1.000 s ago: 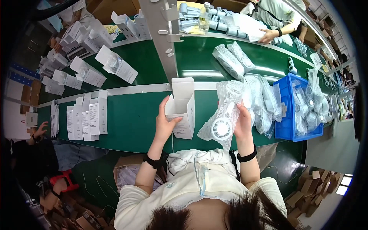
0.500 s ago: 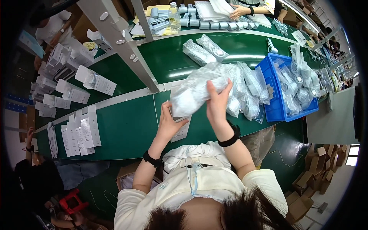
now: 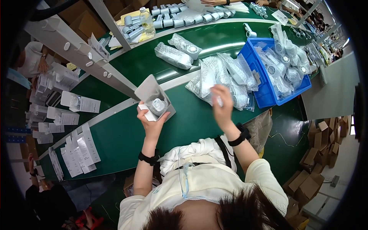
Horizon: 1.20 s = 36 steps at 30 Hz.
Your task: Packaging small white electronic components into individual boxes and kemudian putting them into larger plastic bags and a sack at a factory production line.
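A white carton [image 3: 169,109] with its end flap raised is gripped by my left hand [image 3: 151,122], fingers and thumb closed round its lower end. Inside that opening sits a bubble-wrapped item [image 3: 158,105]; most of it is hidden by the carton walls. My right hand [image 3: 223,107] is smeared by motion, over the near edge of a pile of bubble-wrapped packets [image 3: 214,74]. Its fingers look partly curled, and whether they touch or hold a packet cannot be made out.
A blue bin [image 3: 265,94] full of wrapped packets stands right of the pile. Two wrapped packets [image 3: 173,56] lie beyond the metal rail. Flat white cartons [image 3: 78,155] rest at left, opened filled cartons [image 3: 86,104] behind them. A metal post [image 3: 92,63] rises at left.
The wrapped item that both hands held is now in the carton. My left hand grips the carton, shifted left; my right hand has moved off to the packet pile. The view has turned somewhat.
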Tool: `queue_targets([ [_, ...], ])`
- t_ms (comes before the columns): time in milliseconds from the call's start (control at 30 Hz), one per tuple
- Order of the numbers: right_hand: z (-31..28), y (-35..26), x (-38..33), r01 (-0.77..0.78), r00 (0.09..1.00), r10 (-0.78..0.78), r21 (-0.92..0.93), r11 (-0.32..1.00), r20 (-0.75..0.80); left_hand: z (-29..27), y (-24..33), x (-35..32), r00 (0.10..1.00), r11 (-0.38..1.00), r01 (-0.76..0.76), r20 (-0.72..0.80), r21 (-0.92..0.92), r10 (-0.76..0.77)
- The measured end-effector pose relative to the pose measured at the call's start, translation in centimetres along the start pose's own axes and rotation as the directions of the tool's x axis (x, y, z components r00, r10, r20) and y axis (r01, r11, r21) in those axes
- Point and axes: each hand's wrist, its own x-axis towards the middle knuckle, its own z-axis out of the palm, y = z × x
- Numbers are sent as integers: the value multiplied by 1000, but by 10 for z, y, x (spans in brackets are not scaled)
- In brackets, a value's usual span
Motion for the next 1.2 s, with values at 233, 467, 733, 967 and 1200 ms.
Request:
queue_targets([
  [233,-105,208,-87,-486,874,263,-745,456,-409,-27,-3,-14,967,989,142,210,30,-146],
  [467,-98,198,-93,-613,769,509,-674,412,-387,-32,21,1,966,980,170,179,98,-186],
  [733,-61,60,-9,-172,851,142,-14,985,-506,-37,44,29,938,917,231,175,324,-298],
  [967,51,-64,56,466,690,-642,472,748,334,-42,32,49,905,889,383,89,250,-415],
  [1200,101,-65,61,717,327,-713,328,615,621,-51,28,46,881,888,415,155,197,-446],
])
